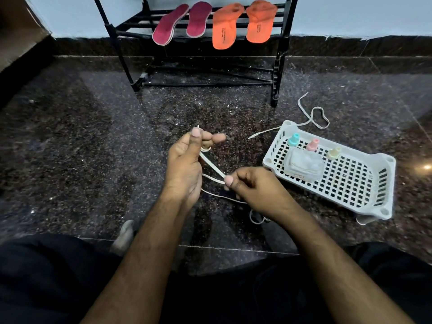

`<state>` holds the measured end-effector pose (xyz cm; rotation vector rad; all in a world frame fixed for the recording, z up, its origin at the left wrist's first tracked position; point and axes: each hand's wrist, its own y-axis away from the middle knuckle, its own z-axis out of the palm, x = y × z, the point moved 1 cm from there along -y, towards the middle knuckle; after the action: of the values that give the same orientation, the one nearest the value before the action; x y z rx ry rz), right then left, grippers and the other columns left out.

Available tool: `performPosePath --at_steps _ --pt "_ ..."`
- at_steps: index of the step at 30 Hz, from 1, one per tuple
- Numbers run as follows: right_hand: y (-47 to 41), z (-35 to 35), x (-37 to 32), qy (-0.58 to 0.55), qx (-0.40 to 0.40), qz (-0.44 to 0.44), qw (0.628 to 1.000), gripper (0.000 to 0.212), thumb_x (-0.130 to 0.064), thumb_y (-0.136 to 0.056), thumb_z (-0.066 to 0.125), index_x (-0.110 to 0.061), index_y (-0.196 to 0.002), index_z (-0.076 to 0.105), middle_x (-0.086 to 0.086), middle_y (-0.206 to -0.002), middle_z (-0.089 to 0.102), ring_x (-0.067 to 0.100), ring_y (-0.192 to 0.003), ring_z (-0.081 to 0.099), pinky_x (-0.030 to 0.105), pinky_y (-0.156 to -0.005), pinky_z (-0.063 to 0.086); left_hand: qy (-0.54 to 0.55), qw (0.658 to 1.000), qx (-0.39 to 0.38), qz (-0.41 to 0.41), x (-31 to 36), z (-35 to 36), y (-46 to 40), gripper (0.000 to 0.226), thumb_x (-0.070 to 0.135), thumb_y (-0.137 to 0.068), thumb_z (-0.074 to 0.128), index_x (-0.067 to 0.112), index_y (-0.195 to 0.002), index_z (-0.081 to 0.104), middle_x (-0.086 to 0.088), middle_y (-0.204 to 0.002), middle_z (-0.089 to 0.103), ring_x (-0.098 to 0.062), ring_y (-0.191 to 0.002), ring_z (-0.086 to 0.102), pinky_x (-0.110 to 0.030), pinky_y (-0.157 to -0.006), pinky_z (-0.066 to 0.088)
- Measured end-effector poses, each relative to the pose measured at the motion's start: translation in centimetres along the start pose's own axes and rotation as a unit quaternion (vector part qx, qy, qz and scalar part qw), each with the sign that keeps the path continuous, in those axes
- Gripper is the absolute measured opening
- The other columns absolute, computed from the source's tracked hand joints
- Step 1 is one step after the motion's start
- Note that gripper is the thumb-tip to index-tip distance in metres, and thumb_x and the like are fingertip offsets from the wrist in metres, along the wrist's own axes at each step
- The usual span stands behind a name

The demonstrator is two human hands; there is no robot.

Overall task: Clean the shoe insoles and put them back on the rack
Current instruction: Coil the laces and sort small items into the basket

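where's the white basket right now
In the head view the white basket sits on the floor at right, below and right of the rack, just beyond the right hand.

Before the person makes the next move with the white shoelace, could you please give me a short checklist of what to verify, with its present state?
1. Left hand holds the white flat shoelace, wound round its fingers: ok.
2. Right hand pinches the same lace, which runs taut between the hands: ok.
3. Two maroon insoles and two orange insoles rest on the black metal rack: ok.
4. Second white lace lies loose on the dark granite floor, not yet gathered: not ok.
5. White plastic lattice basket holds three small pastel bottles upright: ok.
6. Insoles clean: cannot tell.
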<state>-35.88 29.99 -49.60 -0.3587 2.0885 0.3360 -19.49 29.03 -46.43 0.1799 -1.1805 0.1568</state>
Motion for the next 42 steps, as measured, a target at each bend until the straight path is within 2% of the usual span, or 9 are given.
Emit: performPosePath --at_steps 3,6,12,17,21,30,33,36,42 --pt "-0.2 0.5 0.8 0.175 -0.001 0.009 0.984 0.033 -0.047 -0.096 0.057 -0.024 -0.073 0.055 -0.005 -0.059 0.057 0.013 -0.061 0.055 0.030 -0.060 0.041 0.044 0.999 -0.024 -0.015 0.2 0.0 0.1 0.025 0.021 -0.106 0.048 0.008 -0.095 0.067 -0.018 -0.115 0.073 -0.026 -0.112 0.067 -0.049 -0.106 0.049" --pt "-0.3 0.6 1.3 0.170 0.004 0.031 0.985 0.033 -0.045 -0.095 0.058 -0.026 -0.069 0.053 -0.003 -0.064 0.065 0.014 -0.065 0.061 0.033 -0.066 0.050 0.035 0.999 -0.029 -0.020 0.4 0.0 0.1 0.023 0.016 -0.104 0.050 0.003 -0.103 0.069 -0.013 -0.120 0.072 -0.012 -0.103 0.069 -0.031 -0.090 0.054" --pt "-0.2 0.2 1.4 0.167 0.007 0.062 0.984 0.031 -0.043 -0.094 0.060 -0.023 -0.070 0.058 -0.001 -0.067 0.069 0.014 -0.066 0.063 0.024 -0.070 0.040 0.047 0.998 0.003 -0.031 -0.2 -0.6 -0.4 0.019 0.008 -0.100 0.056 -0.007 -0.099 0.067 -0.011 -0.122 0.072 -0.017 -0.118 0.065 -0.026 -0.094 0.050" --pt "-0.2 0.2 0.8 0.139 0.010 0.050 0.989 0.031 -0.042 -0.094 0.061 -0.018 -0.075 0.064 -0.001 -0.066 0.069 0.009 -0.056 0.059 0.024 -0.056 0.040 0.005 1.000 0.004 -0.030 -0.1 -0.5 -0.3 0.021 0.013 -0.102 0.054 0.001 -0.100 0.071 -0.011 -0.109 0.076 -0.012 -0.088 0.072 -0.020 -0.072 0.048" --pt "-0.3 0.6 0.4 0.030 -0.031 0.028 0.999 0.021 -0.035 -0.094 0.064 -0.020 -0.079 0.065 -0.002 -0.070 0.071 0.010 -0.057 0.058 0.032 -0.062 0.050 -0.061 0.997 0.029 -0.038 -0.4 -0.2 -0.1 0.026 0.020 -0.107 0.046 0.010 -0.093 0.065 0.001 -0.060 0.059 -0.005 -0.048 0.042 -0.019 -0.051 0.036" --pt "0.0 -0.1 0.0 0.056 -0.023 0.045 0.997 0.041 -0.049 -0.095 0.058 -0.016 -0.072 0.065 -0.009 -0.051 0.046 0.004 -0.045 0.037 0.024 -0.049 0.031 -0.111 0.991 -0.040 -0.068 -0.3 0.0 0.2 0.033 0.028 -0.108 0.043 0.012 -0.085 0.060 0.008 -0.045 0.034 -0.003 -0.037 0.026 -0.026 -0.053 0.031" --pt "0.1 -0.8 -0.5 -0.137 0.004 0.124 0.983 0.049 -0.056 -0.095 0.053 -0.018 -0.065 0.058 -0.008 -0.049 0.039 0.008 -0.044 0.029 0.024 -0.047 0.025 -0.182 0.977 -0.095 -0.054 -0.5 0.2 0.5 0.035 0.034 -0.107 0.045 0.013 -0.084 0.062 0.006 -0.047 0.033 -0.005 -0.040 0.025 -0.015 -0.049 0.035" --pt "0.1 -1.6 -1.0 -0.377 0.019 0.208 0.902 0.045 -0.060 -0.095 0.049 -0.024 -0.068 0.050 -0.009 -0.053 0.035 0.006 -0.044 0.026 0.020 -0.042 0.025 -0.264 0.954 -0.142 -0.027 -1.1 0.4 0.6 0.039 0.036 -0.107 0.046 0.015 -0.082 0.066 0.005 -0.048 0.036 -0.010 -0.046 0.026 -0.023 -0.047 0.027" --pt "-0.2 -2.8 -0.9 -0.538 0.030 0.190 0.821 0.041 -0.056 -0.098 0.046 -0.019 -0.083 0.057 -0.006 -0.057 0.038 0.000 -0.034 0.021 0.011 -0.029 0.013 -0.389 0.894 -0.219 -0.024 -2.7 0.4 0.8 0.041 0.043 -0.103 0.051 0.015 -0.079 0.068 0.007 -0.049 0.038 -0.012 -0.046 0.029 -0.029 -0.048 0.023"
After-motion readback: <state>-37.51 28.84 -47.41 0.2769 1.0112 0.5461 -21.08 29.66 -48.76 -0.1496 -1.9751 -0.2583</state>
